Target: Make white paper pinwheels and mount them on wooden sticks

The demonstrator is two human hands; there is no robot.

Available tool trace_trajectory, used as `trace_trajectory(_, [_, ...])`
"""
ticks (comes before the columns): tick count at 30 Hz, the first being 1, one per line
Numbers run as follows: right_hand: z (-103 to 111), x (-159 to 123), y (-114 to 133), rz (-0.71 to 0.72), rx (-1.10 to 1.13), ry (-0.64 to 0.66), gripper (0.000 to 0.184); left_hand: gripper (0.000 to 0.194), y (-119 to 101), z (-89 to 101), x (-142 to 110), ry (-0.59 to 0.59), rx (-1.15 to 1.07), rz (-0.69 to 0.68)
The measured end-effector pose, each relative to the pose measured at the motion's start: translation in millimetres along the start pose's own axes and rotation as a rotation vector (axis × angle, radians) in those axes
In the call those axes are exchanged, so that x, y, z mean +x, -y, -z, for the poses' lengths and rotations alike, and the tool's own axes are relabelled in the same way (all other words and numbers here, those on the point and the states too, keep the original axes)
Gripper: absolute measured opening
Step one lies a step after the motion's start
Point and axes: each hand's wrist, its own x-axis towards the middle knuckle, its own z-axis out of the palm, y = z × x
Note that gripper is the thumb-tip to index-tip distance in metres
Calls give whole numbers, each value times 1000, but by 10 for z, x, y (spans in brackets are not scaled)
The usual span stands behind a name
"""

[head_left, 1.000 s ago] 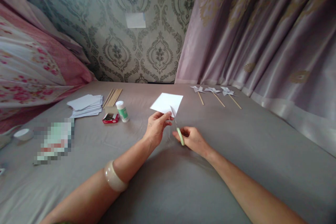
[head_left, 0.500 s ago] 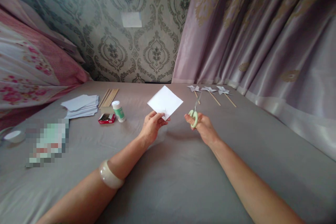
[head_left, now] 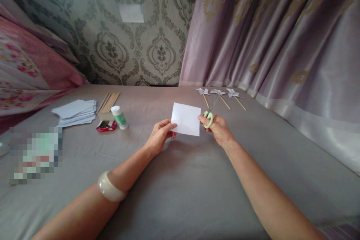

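Left hand (head_left: 161, 137): thumb on top and fingers curled beneath, pinching the white paper square (head_left: 187, 118) by its left edge; most fingertips are hidden behind the sheet.
Right hand (head_left: 222, 129): closed around the pale green handles of the scissors (head_left: 210, 114), thumb beside the paper's right edge; whether it touches cannot be told.
Paper: held above the grey cloth (head_left: 180, 195), between both hands; any cut in it is hard to make out. Half a second ago it stood corner-up like a diamond, well apart from the right hand; now it is turned nearly square-on.
Blades: thin, pointing away, blending into the pinwheels (head_left: 224, 102) behind; whether parted, unclear.
Red box (head_left: 106, 126): open, contents too dark to identify, near a white-capped tube (head_left: 120, 118).
Packet (head_left: 41, 153): pixelated, unreadable.
White round thing (head_left: 3, 149): cut off at the left border, more visible earlier.
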Motion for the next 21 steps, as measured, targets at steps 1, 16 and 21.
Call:
trace_trajectory(1, [-3,-3,-3,-6,-5,9,43,16,3,4,2,-5,0,5])
trace_trajectory(16, [-183,-81,-75,102,33,-35,49,36,30,20,32,-102,-101,53])
trace_trajectory(21, [-237,-116,-90,141,87,-87,49,36,49,-75,-12,-139,-165,94])
